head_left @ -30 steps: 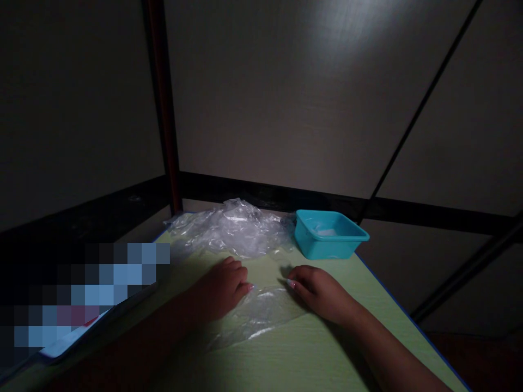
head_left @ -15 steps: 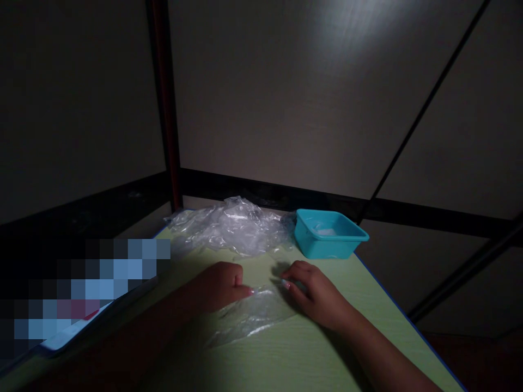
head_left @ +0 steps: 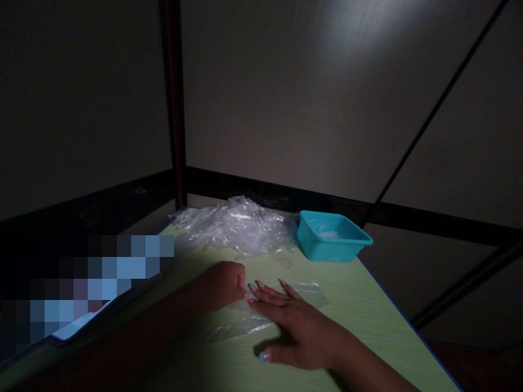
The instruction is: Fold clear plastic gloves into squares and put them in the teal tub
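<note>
A clear plastic bag [head_left: 314, 293] lies on the light green table [head_left: 379, 326], partly covered by both hands. My left hand [head_left: 224, 284] is closed, its thumb and curled fingers pinching the bag's film near the middle. Over the bag, my right hand [head_left: 294, 321] is spread flat, fingertips close to the left thumb and its own thumb held apart. Part of the film [head_left: 241, 326] shows below the hands, wrinkled and shiny.
Behind the hands lies a heap of crumpled clear plastic bags [head_left: 245, 226]. A turquoise plastic basket [head_left: 335, 247] stands at the right edge with something pale inside. A pixelated device [head_left: 81, 326] sits at the left. Dark panels rise behind the table.
My right hand has gone from curled fingers at the bag's far right to lying flat across it, lower and further left. The bag's right end now lies spread out. My left hand stays pinched.
</note>
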`<state>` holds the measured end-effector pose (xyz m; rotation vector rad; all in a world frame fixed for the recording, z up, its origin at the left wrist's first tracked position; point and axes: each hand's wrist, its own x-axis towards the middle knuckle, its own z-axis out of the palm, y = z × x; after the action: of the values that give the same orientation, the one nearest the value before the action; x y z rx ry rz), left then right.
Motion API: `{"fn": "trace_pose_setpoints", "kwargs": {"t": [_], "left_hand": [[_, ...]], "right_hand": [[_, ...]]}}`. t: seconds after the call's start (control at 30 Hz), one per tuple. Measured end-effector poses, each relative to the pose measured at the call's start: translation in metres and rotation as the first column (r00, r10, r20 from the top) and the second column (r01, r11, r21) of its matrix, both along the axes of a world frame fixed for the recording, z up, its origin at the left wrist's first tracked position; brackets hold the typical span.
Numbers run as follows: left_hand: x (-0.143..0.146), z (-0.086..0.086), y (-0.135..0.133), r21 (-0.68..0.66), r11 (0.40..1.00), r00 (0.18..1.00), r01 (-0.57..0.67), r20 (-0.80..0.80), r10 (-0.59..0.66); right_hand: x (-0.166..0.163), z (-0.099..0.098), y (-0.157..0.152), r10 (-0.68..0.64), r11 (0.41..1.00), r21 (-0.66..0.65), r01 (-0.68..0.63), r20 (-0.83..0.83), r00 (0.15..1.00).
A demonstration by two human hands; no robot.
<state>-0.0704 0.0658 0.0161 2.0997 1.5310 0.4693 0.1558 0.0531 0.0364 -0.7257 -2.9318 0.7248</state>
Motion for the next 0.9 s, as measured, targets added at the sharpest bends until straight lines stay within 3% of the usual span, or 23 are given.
{"fn": "trace_pose_setpoints", "kwargs": {"t": [0.17,0.4,0.9], "left_hand": [[-0.001,0.001,-0.002,-0.009,0.999,0.999,0.042,0.030,-0.042],[0.000,0.002,-0.004,0.003,0.997,0.996,0.076,0.053,-0.076],[0.006,0.012,-0.012,-0.001,0.976,0.974,0.218,0.061,-0.217]], "right_hand": [[0.002,0.000,0.001,-0.021,0.999,0.028,0.020,0.020,1.000],[0.003,0.008,-0.001,-0.112,0.969,0.205,0.142,-0.152,0.982],[0.001,0.002,0.001,-0.094,0.962,0.242,0.127,-0.142,0.985]]}}
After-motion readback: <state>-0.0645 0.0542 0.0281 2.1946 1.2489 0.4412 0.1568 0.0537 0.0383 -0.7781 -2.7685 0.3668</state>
